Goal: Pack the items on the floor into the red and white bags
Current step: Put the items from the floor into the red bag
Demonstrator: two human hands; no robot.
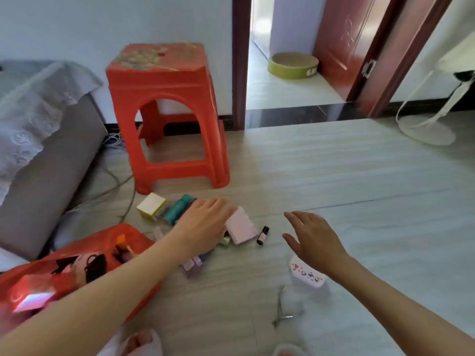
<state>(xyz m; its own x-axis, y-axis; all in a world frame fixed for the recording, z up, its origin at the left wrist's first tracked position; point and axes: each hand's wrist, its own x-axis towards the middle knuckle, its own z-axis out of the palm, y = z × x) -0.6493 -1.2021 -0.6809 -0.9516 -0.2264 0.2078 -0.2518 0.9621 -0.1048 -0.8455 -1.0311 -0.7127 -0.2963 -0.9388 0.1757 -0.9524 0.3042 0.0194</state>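
A red bag (77, 263) lies open on the floor left of scattered small items (240, 225).

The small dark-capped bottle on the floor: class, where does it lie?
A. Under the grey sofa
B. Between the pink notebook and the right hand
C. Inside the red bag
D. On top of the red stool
B: the small bottle lies on the floor just right of the pink notebook, with the open right hand further right, not touching it.

I see a glossy red plastic stool (168, 111), a thin shiny red plastic bag (77, 268), and pale, smooth wood-grain flooring (334, 176).
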